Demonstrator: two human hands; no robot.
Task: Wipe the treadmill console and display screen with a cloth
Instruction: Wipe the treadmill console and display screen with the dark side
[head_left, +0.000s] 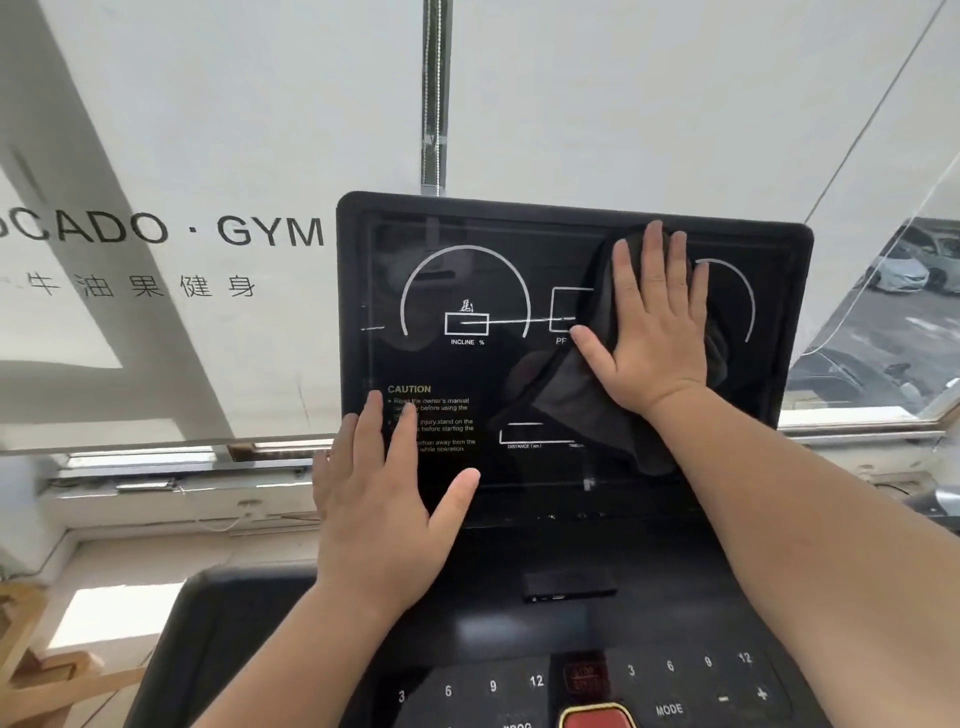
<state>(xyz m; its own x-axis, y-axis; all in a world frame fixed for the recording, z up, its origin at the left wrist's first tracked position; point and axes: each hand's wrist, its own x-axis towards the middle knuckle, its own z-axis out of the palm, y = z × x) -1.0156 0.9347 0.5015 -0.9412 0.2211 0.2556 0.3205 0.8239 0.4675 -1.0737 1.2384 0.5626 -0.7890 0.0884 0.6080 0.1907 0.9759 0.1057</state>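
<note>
The black display screen (467, 270) of the treadmill stands upright in front of me, with white dial outlines and a yellow CAUTION text. My right hand (652, 322) lies flat, fingers spread, pressing a dark grey cloth (571, 400) against the right half of the screen; the cloth hangs down below the palm. My left hand (387, 499) rests flat with fingers apart on the screen's lower left corner, over part of the CAUTION text. Below, the console (670, 691) shows numbered keys, a MODE key and a red stop button (595, 719).
Behind the screen hang white window blinds (208, 130) with printed GYM lettering and a bead chain (435, 93). A window sill (156, 467) runs left and right. Parked cars (904, 270) show through glass at the right. Wooden pieces (31, 649) lie at lower left.
</note>
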